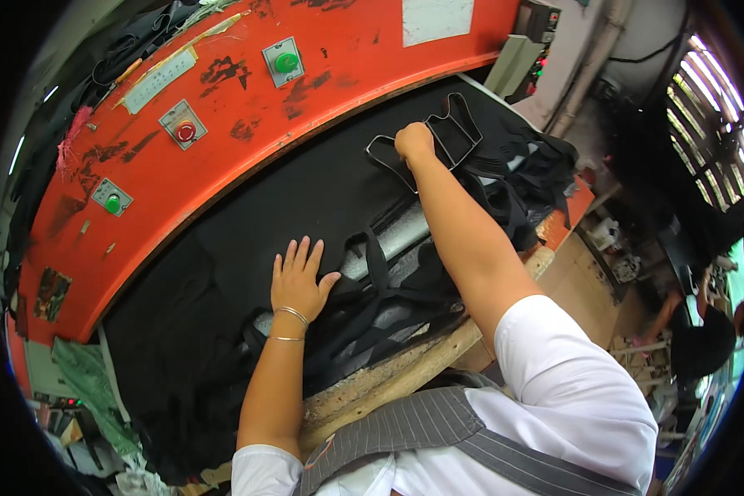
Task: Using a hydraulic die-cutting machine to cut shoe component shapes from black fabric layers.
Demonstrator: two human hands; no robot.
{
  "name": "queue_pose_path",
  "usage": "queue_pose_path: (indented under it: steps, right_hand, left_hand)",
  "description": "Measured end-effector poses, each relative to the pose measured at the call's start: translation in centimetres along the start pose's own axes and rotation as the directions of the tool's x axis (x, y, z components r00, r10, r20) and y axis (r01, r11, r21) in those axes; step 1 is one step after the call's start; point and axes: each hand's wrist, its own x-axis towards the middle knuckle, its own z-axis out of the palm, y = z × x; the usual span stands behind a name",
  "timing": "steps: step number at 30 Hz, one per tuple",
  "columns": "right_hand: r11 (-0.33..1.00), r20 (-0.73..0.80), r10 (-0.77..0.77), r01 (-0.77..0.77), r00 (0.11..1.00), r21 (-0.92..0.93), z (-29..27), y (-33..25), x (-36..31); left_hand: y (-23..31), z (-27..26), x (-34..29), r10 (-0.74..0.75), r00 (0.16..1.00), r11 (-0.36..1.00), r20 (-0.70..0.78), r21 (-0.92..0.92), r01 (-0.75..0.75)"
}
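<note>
My right hand (414,141) reaches far forward, its fingers closed around the middle of a metal cutting die (466,155), a thin-walled steel outline. The die rests on or just above a black sheet of material (248,198); I cannot tell which. Toward the near side, my left hand (299,279) lies flat on the sheet, fingers spread and holding nothing. Two thin bangles (289,325) circle that wrist. Beside it, loose black strips and offcuts (378,263) are heaped along the near edge, with patches of grey surface showing between them.
A red-orange machine beam (240,107) spans the far side, bearing green buttons (286,63) and a red one (186,131). A worn wooden edge (397,364) runs along the near side. Green cloth (91,384) hangs at left. Another person (703,339) is at far right.
</note>
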Motion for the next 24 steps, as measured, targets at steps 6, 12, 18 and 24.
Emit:
queue_pose_path:
  steps: [6, 12, 18, 24]
  right_hand:
    - [0.853, 0.348, -0.24, 0.368, 0.906, -0.37, 1.2, -1.3, 1.2]
    - [0.494, 0.375, -0.759, 0.845, 0.533, -0.203, -8.8, 3.6, 1.8]
    - [-0.025, 0.581, -0.814, 0.999, 0.005, -0.043, -8.8, 6.3, -2.5]
    - [-0.06, 0.574, -0.816, 0.978, 0.068, -0.201, -3.3, 7.8, -2.5]
  left_hand:
    - [-0.6, -0.4, 1.2, -0.081, 0.989, 0.995, 0.125, 0.076, 0.071]
    - [0.8, -1.2, 0.4, -0.049, 0.993, 0.998, 0.107, 0.042, 0.045]
    - [-1.1, -0.1, 0.3, -0.092, 0.992, 0.987, 0.088, 0.14, 0.079]
    - [-0.9, -0.4, 2.8, -0.198, 0.972, 0.976, 0.124, 0.121, 0.184]
